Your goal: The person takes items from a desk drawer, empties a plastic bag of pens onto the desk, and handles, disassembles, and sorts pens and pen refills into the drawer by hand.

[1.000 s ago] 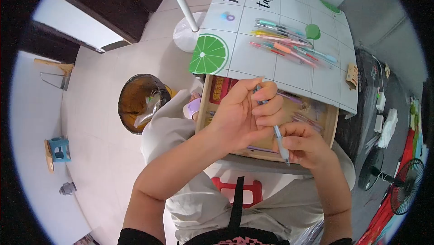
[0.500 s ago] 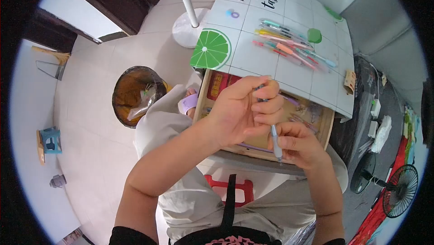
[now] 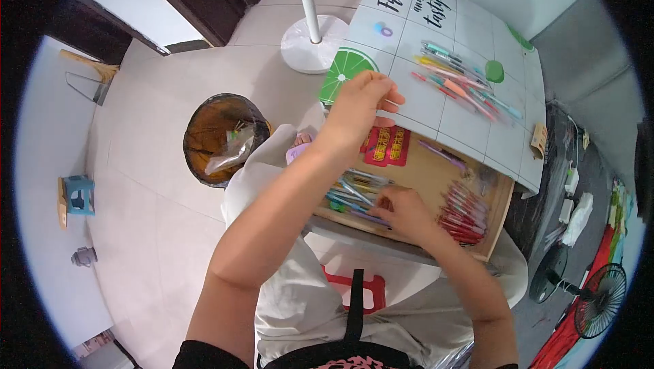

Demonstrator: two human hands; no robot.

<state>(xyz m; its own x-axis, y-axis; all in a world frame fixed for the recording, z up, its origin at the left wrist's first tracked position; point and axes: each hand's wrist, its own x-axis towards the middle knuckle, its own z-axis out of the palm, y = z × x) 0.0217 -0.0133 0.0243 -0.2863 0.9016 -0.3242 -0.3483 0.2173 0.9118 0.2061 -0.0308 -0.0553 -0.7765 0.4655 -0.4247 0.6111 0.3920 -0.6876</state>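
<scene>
My left hand is raised over the front edge of the tabletop, near the lime-slice print. Its fingers are loosely bent, thumb apart from them, and I see nothing between them. Inside the pulled-out drawer, my right hand reaches down to a row of pens at the left front. Its fingertips pinch the end of a pale pen lying slantwise over the others; the fingers partly cover that end. A bundle of red pens fills the drawer's right side. Red packets lie at its back left.
Loose coloured pens, a green lid-like piece and a small tape ring rest on the white tabletop. A lined waste bin stands on the floor to the left. At the right is a black fan.
My right hand has gone down into the drawer with the pale pen, away from my left hand. My left hand has lifted and its fingers have loosened. The view has shifted, uncovering the drawer.
</scene>
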